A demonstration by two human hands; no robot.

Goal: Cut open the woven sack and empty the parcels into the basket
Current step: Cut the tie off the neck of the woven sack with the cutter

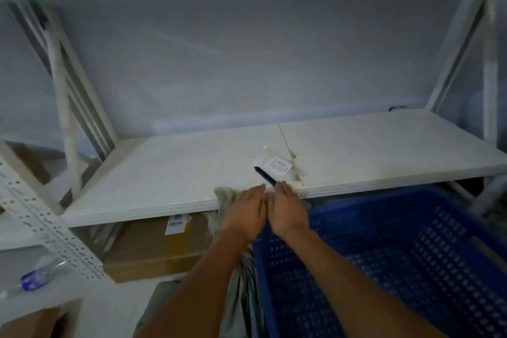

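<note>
Head view, looking down at a white shelf (170, 173) of smooth flat board with a ribbed front edge. Left hand (244, 214) palm down, fingers curled over the gathered, frayed mouth of a woven sack (227, 195); coarse grey-beige weave, loose fibres at the top, body hanging down between shelf edge and basket. Right hand (288, 211) just beside the left, closed around a slim black cutter (264, 176) pointing up and left over the shelf. Blue basket (397, 255) at lower right: rigid plastic, rectangular, walls perforated with rows of small slots, interior showing no parcels. On the shelf beyond the cutter, a small clear bag with a white printed label (277, 166). Under the shelf, a brown cardboard box (153, 247) with yellow tape and a barcode sticker. At lower left, a perforated white metal upright (46, 230) and a clear plastic bottle (38, 274) lying on its side.
</note>
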